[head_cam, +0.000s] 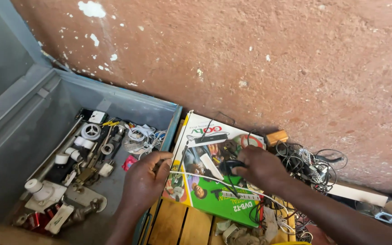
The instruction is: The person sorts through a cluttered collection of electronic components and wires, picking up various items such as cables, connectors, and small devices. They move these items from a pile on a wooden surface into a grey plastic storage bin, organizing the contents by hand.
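The left hand point(144, 179) pinches one end of a thin white cable point(214, 180) drawn taut across a printed cardboard box point(205, 181); the right hand point(257, 167) closes on a black cable point(227, 164). Both cables look light, limp, tangle-prone; best gripped near the ends

Single head-worn view, looking steeply down and forward from close above the work area. Frame faces a rough reddish wall point(250, 59) filling the upper half; grey metal box point(19, 136) sits lower left, wooden crate point(182, 224) bottom centre. Both forearms enter from the bottom edge. No second view, so nothing overlaps.
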